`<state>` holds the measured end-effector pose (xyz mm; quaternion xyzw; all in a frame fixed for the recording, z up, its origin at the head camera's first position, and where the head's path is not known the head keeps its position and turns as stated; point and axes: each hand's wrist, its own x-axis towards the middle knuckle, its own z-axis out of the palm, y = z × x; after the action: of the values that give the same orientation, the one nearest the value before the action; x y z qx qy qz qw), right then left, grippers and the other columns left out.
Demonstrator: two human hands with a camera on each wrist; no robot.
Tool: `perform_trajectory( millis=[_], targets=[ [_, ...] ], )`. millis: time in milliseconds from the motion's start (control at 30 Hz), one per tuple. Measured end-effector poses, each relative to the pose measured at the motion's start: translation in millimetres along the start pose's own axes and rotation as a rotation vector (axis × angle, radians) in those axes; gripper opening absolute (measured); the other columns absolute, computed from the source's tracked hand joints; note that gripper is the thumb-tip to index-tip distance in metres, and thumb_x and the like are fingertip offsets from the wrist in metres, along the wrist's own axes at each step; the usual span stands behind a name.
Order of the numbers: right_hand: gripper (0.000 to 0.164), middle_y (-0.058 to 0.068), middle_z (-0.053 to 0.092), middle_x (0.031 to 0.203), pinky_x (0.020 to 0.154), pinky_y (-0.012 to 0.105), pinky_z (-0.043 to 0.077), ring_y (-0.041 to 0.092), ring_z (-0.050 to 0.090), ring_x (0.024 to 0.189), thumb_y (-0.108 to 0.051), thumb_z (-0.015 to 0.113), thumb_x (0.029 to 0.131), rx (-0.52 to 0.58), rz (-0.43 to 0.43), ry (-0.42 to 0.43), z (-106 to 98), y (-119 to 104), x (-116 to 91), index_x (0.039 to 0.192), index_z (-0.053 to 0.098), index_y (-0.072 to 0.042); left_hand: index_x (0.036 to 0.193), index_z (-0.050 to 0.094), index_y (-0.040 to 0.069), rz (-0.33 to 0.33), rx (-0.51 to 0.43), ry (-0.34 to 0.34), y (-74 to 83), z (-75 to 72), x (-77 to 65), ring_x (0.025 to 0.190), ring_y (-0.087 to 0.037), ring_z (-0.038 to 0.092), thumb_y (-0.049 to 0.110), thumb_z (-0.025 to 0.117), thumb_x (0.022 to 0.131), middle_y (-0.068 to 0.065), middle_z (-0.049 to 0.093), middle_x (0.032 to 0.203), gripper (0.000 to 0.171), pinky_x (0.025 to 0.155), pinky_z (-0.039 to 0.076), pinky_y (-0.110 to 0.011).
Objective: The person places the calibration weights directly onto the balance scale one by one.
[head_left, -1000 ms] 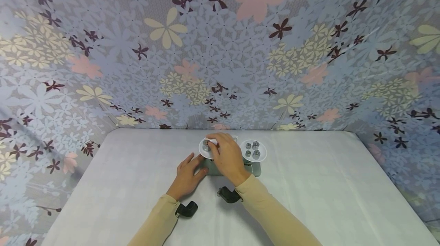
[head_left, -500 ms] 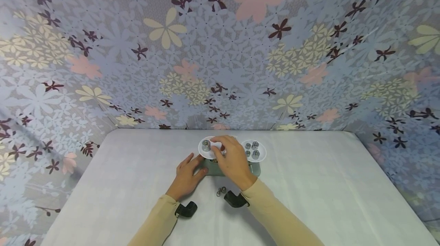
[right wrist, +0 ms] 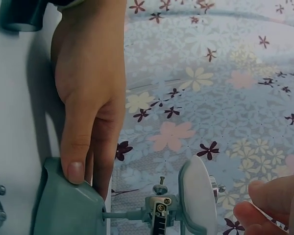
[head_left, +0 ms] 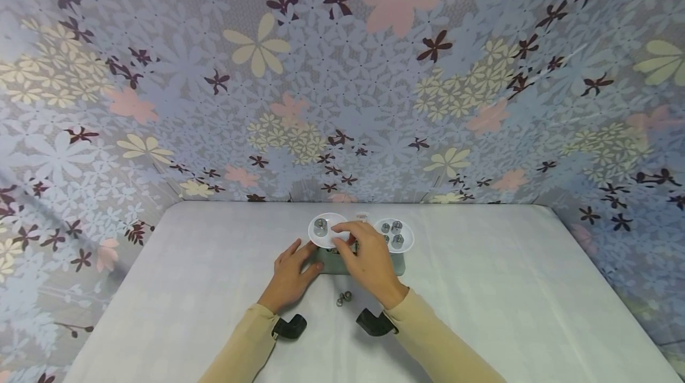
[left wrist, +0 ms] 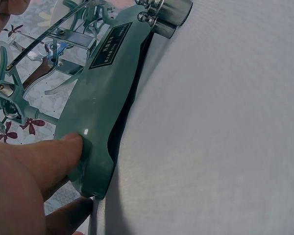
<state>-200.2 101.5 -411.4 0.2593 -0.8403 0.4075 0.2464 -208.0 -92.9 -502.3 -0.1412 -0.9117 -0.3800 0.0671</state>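
A green balance scale carries two white pans. On the left pan stands one metal weight, while the right pan bears several metal weights. My left hand lies at the base's left end; its straight thumb touches the green housing and the other fingers extend past the end. Over the left pan's right side is my right hand, thumb and fingertips apart with nothing between them. In the right wrist view those fingertips are a short way from the pan's weight.
Several small metal weights sit on the white tabletop in front of the scale, between the forearms. Flowered fabric rises right behind the table and along both sides. Each wrist wears a black camera.
My right hand has drawn back rightward from the weight on the left pan, which stays put. The small weights on the table have come into view. My left hand holds still.
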Motion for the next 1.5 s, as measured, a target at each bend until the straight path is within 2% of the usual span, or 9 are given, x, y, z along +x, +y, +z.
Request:
perform_trajectory(
  millis=[167,333,533,900,1167,1333,1500],
  targets=[
    [0.018,-0.004,0.062,0.083,0.056,0.025,0.039,0.010,0.050,0.067,-0.012,0.078,0.089,0.004,0.024,-0.010,-2.3,-1.6,-6.2,0.107,0.076,-0.011,0.145,0.052,0.002,0.000,-0.003,0.001,0.3,-0.2,-0.8,0.146,-0.043,0.028,0.024,0.061,0.100,-0.015,0.052,0.148,0.051,0.116,0.016,-0.065],
    [0.018,-0.005,0.062,0.082,0.054,0.022,0.038,0.010,0.049,0.065,-0.010,0.078,0.088,0.038,0.031,-0.031,-3.4,-0.3,-12.1,0.106,0.075,-0.009,0.145,0.052,0.003,-0.003,-0.002,-0.001,1.4,-0.7,-1.7,0.147,-0.043,0.028,0.024,0.061,0.100,-0.015,0.052,0.149,0.051,0.116,0.016,-0.065],
    [0.019,-0.009,0.060,0.083,0.056,0.023,0.040,0.006,0.047,0.067,-0.013,0.077,0.090,0.048,0.063,-0.069,-4.6,2.4,-19.3,0.109,0.075,-0.011,0.145,0.053,0.003,-0.014,-0.009,0.002,3.1,-1.5,-2.2,0.147,-0.043,0.028,0.026,0.061,0.100,-0.014,0.052,0.149,0.051,0.116,0.016,-0.064],
    [0.019,-0.011,0.063,0.087,0.057,0.022,0.042,0.005,0.048,0.071,-0.011,0.076,0.090,0.066,0.051,-0.097,-5.9,6.7,-32.3,0.109,0.075,-0.011,0.146,0.052,0.005,-0.020,-0.007,-0.001,2.5,-0.4,-2.1,0.147,-0.042,0.027,0.027,0.061,0.100,-0.013,0.051,0.149,0.052,0.117,0.016,-0.063],
    [0.020,-0.015,0.059,0.083,0.056,0.021,0.040,0.007,0.049,0.067,-0.009,0.076,0.090,0.092,0.088,-0.108,-7.3,10.0,-39.5,0.108,0.075,-0.016,0.145,0.053,0.003,-0.005,-0.013,0.010,2.8,-1.0,-1.2,0.146,-0.043,0.028,0.025,0.062,0.099,-0.015,0.052,0.148,0.051,0.116,0.016,-0.064],
    [0.019,-0.014,0.061,0.081,0.055,0.021,0.040,0.008,0.051,0.066,-0.008,0.077,0.088,0.105,0.079,-0.109,-6.6,14.3,-44.4,0.105,0.075,-0.015,0.144,0.053,0.002,0.002,-0.011,0.015,2.4,-0.8,-0.6,0.146,-0.043,0.029,0.024,0.062,0.099,-0.015,0.053,0.148,0.050,0.116,0.016,-0.063],
    [0.019,-0.010,0.070,0.090,0.057,0.021,0.044,0.004,0.053,0.071,-0.009,0.077,0.088,0.130,0.075,-0.119,-5.1,18.6,-48.6,0.107,0.075,-0.012,0.144,0.053,0.002,0.009,0.001,0.018,1.9,0.1,-0.6,0.146,-0.043,0.029,0.023,0.061,0.099,-0.015,0.053,0.147,0.050,0.116,0.017,-0.063]
  ],
)
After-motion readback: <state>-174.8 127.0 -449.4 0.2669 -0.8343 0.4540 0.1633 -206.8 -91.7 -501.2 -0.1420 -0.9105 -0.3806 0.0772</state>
